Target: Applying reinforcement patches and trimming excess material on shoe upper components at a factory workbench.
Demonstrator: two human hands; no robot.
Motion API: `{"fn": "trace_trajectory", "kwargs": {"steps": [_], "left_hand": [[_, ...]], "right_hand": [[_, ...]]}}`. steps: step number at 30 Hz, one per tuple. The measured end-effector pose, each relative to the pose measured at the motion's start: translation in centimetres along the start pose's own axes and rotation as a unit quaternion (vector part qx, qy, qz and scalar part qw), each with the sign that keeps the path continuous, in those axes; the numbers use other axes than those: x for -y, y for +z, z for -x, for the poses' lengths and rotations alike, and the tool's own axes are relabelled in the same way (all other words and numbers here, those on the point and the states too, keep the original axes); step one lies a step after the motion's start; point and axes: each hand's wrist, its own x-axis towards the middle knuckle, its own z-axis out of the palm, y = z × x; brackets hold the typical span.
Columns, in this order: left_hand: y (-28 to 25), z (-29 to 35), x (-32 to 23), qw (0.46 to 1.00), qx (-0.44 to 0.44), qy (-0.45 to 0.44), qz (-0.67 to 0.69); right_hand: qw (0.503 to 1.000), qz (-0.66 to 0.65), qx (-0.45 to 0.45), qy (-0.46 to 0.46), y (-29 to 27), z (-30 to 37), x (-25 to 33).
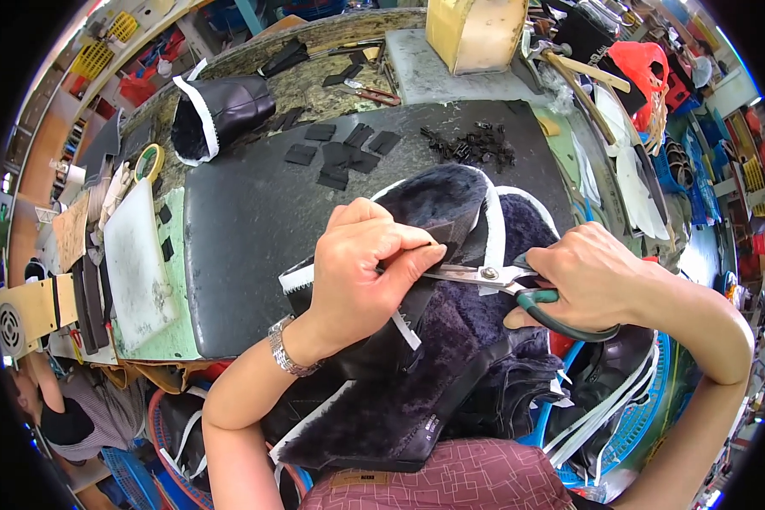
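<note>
Across the person's lap, dark plush-lined footwear (463, 327) bears small pale lettering (431, 427) near its lower edge; a brown label (361, 478) with dark print sits on the maroon garment (476, 484). The left grip (359, 263), wrist bent, pinches dark material (454, 240) between thumb and forefinger; the right grip (591, 276), knuckles up, clasps green-handled scissors (490, 274), blades pointing left to those fingertips.

Black mat (238, 255) allows passage at left; boots (412, 382) block near-right.
</note>
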Motion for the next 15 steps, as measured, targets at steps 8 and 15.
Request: {"fn": "trace_trajectory", "kwargs": {"steps": [8,15], "left_hand": [[-0.7,0.6,1.1,0.969,-0.044,-0.158,0.186],[-7.0,6.9,-0.8,0.908,0.138,-0.388,0.082]], "right_hand": [[0.960,-0.223,-0.007,0.169,-0.4,0.6,-1.5],[0.895,0.048,-0.251,0.365,4.1,1.5,-16.1]]}}
